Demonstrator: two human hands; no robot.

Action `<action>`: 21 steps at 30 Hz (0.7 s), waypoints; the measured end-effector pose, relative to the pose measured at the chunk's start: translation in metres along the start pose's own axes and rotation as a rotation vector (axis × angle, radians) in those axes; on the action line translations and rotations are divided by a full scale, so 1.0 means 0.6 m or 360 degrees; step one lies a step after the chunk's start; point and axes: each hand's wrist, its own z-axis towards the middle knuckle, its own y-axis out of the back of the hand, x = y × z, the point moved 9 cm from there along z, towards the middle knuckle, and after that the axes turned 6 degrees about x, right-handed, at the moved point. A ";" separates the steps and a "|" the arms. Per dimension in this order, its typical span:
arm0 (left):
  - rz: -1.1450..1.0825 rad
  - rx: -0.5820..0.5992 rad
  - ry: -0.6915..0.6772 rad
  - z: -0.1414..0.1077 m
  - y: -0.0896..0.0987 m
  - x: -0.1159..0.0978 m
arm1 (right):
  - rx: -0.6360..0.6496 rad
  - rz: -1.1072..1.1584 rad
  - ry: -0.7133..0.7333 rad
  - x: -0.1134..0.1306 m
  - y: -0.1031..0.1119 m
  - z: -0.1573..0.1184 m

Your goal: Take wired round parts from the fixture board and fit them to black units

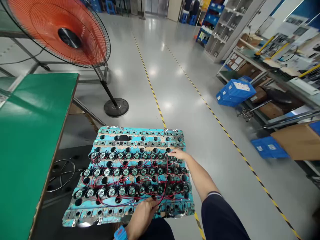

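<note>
One green table (37, 110), left of the board. One orange fan (70, 38), beyond board's far left. My left hand (143, 215), palm down at board's near edge, fingers nearly closed, pinching red wires (163, 191). One board (122, 211), right of the table, worn turquoise, three rows of round dark parts (107, 172), twelve in the middle row. My right hand (179, 154) reaches over board's right side, fingertips at the far row; can't tell finger opening or hold.
</note>
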 end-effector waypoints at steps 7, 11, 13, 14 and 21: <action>-0.0043 0.0042 0.0113 0.019 0.010 -0.001 | 0.0226 -0.0136 -0.0015 -0.008 -0.008 0.059; -0.0089 0.0027 0.0128 0.031 0.016 -0.018 | 0.0270 -0.0109 -0.0014 -0.020 0.009 0.069; -0.0143 -0.0004 0.0106 0.040 0.021 -0.027 | 0.0251 -0.0062 -0.0020 -0.034 0.023 0.068; -0.0166 -0.0019 0.0089 0.045 0.022 -0.031 | 0.0240 -0.0034 -0.0019 -0.043 0.028 0.067; -0.0231 -0.0004 0.0096 0.073 -0.001 -0.020 | 0.0152 0.0064 0.0020 -0.083 0.026 0.067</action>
